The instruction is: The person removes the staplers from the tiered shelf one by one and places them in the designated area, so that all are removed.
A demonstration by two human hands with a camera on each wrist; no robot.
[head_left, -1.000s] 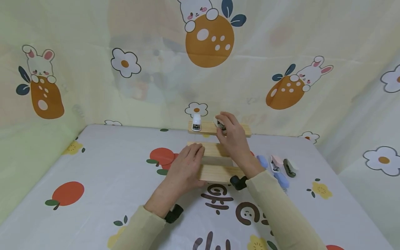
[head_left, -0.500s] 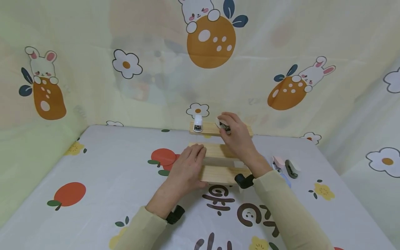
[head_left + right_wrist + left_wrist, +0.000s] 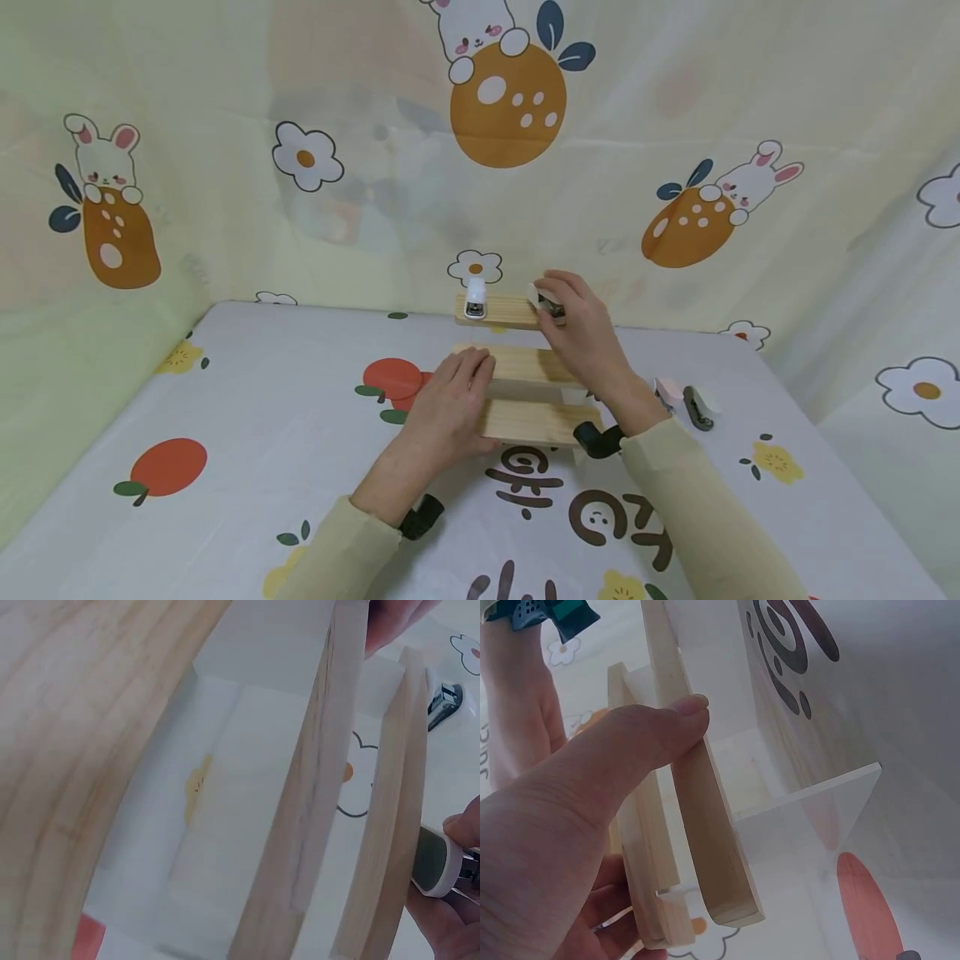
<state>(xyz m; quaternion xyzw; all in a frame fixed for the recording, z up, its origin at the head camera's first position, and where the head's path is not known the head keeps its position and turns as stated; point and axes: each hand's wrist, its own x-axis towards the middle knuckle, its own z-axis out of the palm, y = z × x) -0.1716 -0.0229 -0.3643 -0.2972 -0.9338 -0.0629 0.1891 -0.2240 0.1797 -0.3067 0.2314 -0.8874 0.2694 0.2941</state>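
Observation:
A three-step rack of pale wooden boards on clear side panels (image 3: 540, 422) stands at the table's middle. My left hand (image 3: 444, 408) grips its left end; in the left wrist view the thumb (image 3: 649, 735) lies on the front board and the fingers curl round the board behind. My right hand (image 3: 588, 337) pinches a small white and dark green stapler (image 3: 553, 305) at the top board's right part. The right wrist view shows this stapler's dark green base (image 3: 433, 859) close against the top board. A white mini stapler (image 3: 476, 300) stands on that board's left end.
Right of the rack, a pink stapler (image 3: 667, 390) and a dark green stapler (image 3: 699, 408) lie on the patterned tablecloth (image 3: 262, 400), beside my right forearm. A printed curtain (image 3: 375, 217) hangs right behind the top board.
My right hand has shifted right along the top board with the stapler. My right forearm now hides the blue staplers. The left hand keeps its hold on the rack.

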